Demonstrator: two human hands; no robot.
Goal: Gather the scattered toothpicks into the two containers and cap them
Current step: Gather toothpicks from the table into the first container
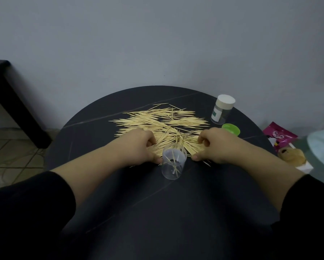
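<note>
From the head view, a dark round table (pixel 153 207) stands against a grey wall (pixel 157 38). A wide heap of toothpicks (pixel 157 121) lies across its far half, mostly lying left to right, with a tangled patch nearer the person.

A clear open container (pixel 172 161) stands upright on the table at the near edge of the heap, between the two hands. A few toothpicks lean inside it.

The left hand (pixel 140 145) lies palm down on the left near edge of the heap. Its fingers are curled down into the sticks, and its thumb reaches toward the container's left side. The right hand (pixel 216 145) mirrors it on the right, with fingers bent onto the sticks and the thumb stretched along the table just right of the container. The fingertips are hidden under the knuckles, so I cannot tell whether either hand actually clasps any toothpicks or only presses on them.

A second container (pixel 221 112) stands upright at the far right of the table, beyond the heap, with a white lid (pixel 226 101) on it. A green cap (pixel 231 129) lies just in front of it, near the right hand.

Off the table to the right are a pink packet (pixel 279 136) and a tan lump (pixel 291 156). Dark furniture (pixel 9 102) stands at the left.
</note>
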